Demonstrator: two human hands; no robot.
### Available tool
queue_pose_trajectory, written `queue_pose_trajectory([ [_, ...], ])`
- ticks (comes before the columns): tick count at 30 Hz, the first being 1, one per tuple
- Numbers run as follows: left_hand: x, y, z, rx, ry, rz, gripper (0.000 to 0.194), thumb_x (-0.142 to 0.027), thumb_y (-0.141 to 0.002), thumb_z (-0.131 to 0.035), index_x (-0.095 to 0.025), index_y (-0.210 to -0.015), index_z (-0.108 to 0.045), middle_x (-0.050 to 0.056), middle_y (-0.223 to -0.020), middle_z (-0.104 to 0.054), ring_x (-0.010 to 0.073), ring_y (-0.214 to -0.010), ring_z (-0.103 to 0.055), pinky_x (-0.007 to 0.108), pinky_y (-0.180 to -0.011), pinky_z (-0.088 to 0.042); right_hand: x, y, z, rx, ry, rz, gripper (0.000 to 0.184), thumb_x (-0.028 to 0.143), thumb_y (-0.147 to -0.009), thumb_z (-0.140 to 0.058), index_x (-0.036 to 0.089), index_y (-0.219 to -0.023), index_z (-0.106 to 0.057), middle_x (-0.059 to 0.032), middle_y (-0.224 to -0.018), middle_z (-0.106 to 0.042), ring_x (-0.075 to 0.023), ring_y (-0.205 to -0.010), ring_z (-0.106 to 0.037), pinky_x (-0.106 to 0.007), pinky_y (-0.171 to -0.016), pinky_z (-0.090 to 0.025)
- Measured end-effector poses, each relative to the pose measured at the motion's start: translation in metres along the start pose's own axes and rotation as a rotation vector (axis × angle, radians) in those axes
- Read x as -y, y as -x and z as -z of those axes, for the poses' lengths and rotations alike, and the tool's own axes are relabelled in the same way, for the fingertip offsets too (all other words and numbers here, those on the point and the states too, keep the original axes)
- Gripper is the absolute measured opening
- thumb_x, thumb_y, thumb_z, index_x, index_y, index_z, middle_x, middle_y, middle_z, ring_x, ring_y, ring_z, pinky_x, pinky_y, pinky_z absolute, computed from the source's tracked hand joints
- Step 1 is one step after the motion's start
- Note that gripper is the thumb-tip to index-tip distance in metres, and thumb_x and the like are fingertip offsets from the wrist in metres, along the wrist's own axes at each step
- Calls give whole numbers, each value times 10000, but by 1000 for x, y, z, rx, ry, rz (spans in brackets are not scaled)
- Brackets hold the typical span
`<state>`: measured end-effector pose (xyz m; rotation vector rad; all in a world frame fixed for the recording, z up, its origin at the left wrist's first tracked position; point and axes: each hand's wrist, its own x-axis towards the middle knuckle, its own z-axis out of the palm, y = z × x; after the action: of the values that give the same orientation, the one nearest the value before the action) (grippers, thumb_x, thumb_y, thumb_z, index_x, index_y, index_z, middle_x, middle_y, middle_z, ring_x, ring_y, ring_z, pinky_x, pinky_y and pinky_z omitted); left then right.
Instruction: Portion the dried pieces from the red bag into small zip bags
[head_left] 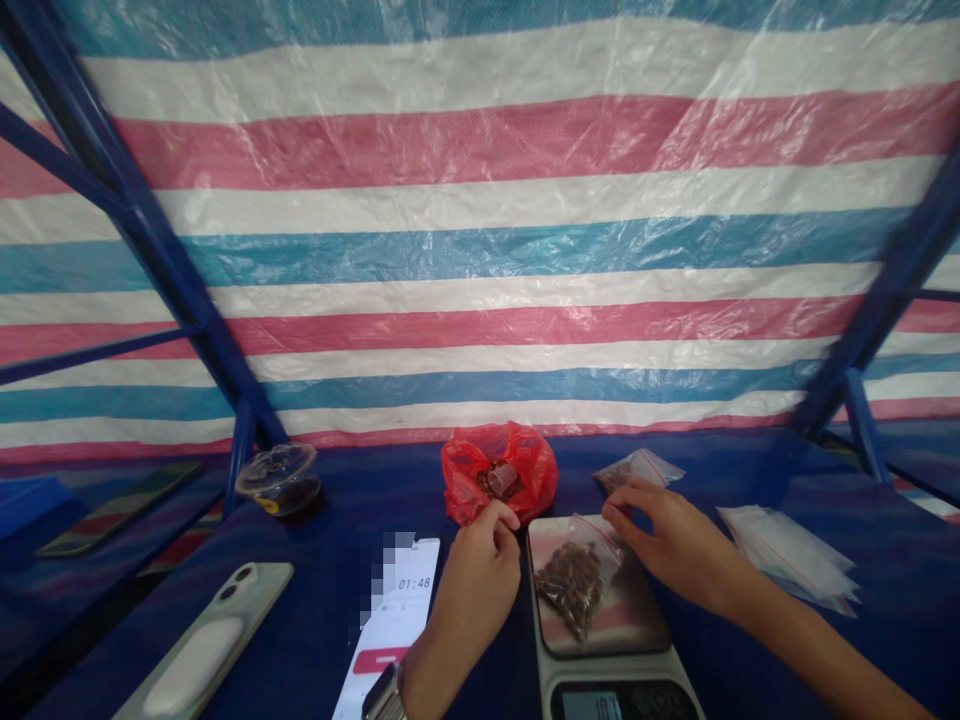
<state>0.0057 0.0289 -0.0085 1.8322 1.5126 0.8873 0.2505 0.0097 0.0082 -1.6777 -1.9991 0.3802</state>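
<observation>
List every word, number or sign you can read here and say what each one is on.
"01:48" on the screen of the smartphone.
Text on the red button on that screen: too blurred to read.
Display of the digital scale: cut off by the lower edge of the view, no reading legible.

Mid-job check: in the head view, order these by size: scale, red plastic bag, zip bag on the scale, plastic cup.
1. Scale, though its front is cut off.
2. Red plastic bag.
3. Zip bag on the scale and plastic cup look alike; the bag is nearer the camera, so I won't rank them.
</observation>
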Motion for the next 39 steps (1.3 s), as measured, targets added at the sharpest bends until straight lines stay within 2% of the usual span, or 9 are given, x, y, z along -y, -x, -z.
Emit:
queue_pose_trajectory([
  [5,7,-1,-2,14,-21,7,317,14,-913,-425,-216,-834,-628,42,-855,-755,217,-851,-705,298,-769,-435,-6,-2,-2,-26,14,-9,354,419,-1001,-407,249,-894,-698,-94,-1049,-754,-293,-988,-716,-431,-892,-493],
  [9,15,-2,-6,50,-17,0,366,44,-893,-427,-198,-954,-694,79,-1026,-786,230,-1015,-716,315,-891,-456,-6,-3,0,-53,-1,-11,374,439,-995,-394,243,-889,-695,-106,-1056,-760,-306,-1002,-718,-447,-903,-496],
  [12,15,-3,-5,64,-33,22,381,42,-900,-432,-190,-999,-718,87,-1065,-791,235,-1048,-720,324,-930,-462,-4,-3,1,-60,-9,-7,380,442,-997,-398,239,-905,-705,-108,-1061,-762,-301,-996,-720,-444,-901,-498],
  [17,9,-3,0,41,-57,-2,372,55,-894,-442,-193,-905,-719,57,-979,-794,213,-985,-721,295,-892,-464,-4,-2,2,-39,-8,31,359,421,-1009,-417,242,-902,-709,-98,-1050,-754,-281,-997,-710,-421,-907,-498],
  [23,2,-1,3,28,-64,4,361,26,-898,-449,-209,-755,-682,12,-772,-752,180,-770,-688,263,-718,-417,1,0,3,16,7,36,345,392,-1014,-438,248,-856,-708,-84,-1012,-738,-273,-1001,-696,-402,-907,-486],
  [30,-7,4,4,-7,-12,-57,348,-5,-883,-449,-216,-712,-666,-7,-728,-729,162,-693,-651,257,-660,-393,5,3,-3,87,-16,45,292,384,-994,-518,252,-944,-774,-79,-1010,-707,-266,-984,-690,-392,-907,-483],
  [33,-12,8,4,-41,17,-125,303,-52,-899,-456,-219,-759,-667,2,-763,-724,174,-701,-641,276,-675,-409,9,3,-4,65,-108,60,244,366,-965,-564,245,-867,-752,-61,-942,-707,-244,-907,-678,-368,-845,-487],
  [35,-16,12,2,-61,43,-168,236,-142,-947,-484,-218,-878,-697,35,-878,-747,203,-795,-663,300,-737,-441,16,1,0,45,-212,91,236,370,-965,-571,247,-844,-732,-42,-902,-710,-222,-854,-663,-339,-783,-488],
  [39,-21,15,-5,36,248,-163,260,-373,-1006,-521,-208,-1088,-705,90,-1083,-759,251,-1005,-688,330,-878,-492,41,-16,11,11,-378,171,243,413,-968,-585,254,-857,-732,-30,-914,-726,-197,-819,-659,-303,-727,-504],
])
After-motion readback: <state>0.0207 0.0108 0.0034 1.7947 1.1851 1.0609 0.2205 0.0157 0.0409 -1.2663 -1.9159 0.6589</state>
